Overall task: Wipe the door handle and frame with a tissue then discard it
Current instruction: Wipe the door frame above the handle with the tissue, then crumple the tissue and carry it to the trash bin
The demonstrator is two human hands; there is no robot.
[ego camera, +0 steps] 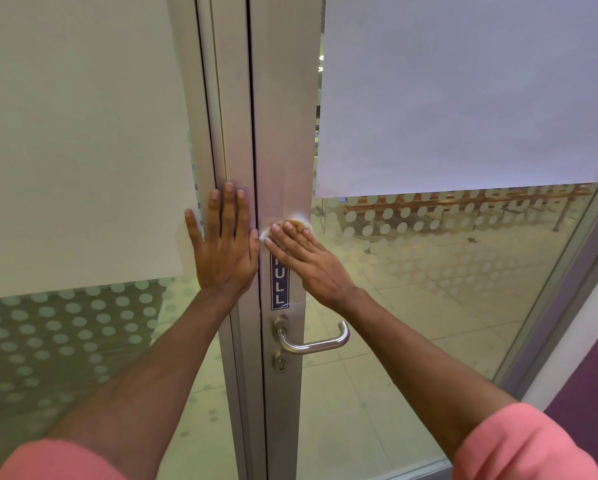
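Observation:
My right hand (pixel 308 261) presses a white tissue (pixel 299 221) flat against the silver aluminium door frame (pixel 283 133), above a blue PULL label (pixel 279 285). Only the tissue's edges show around my fingertips. My left hand (pixel 225 244) lies flat with fingers spread on the neighbouring frame post (pixel 235 116) and the glass edge, holding nothing. The steel lever door handle (pixel 313 342) sits below both hands, with a keyhole cylinder (pixel 279 362) under it.
Glass panels on both sides carry frosted dots and large white sheets (pixel 464 91). Behind the right glass (pixel 429 306) lies a tiled floor with benches far back. A purple wall strip (pixel 588 368) is at the right edge.

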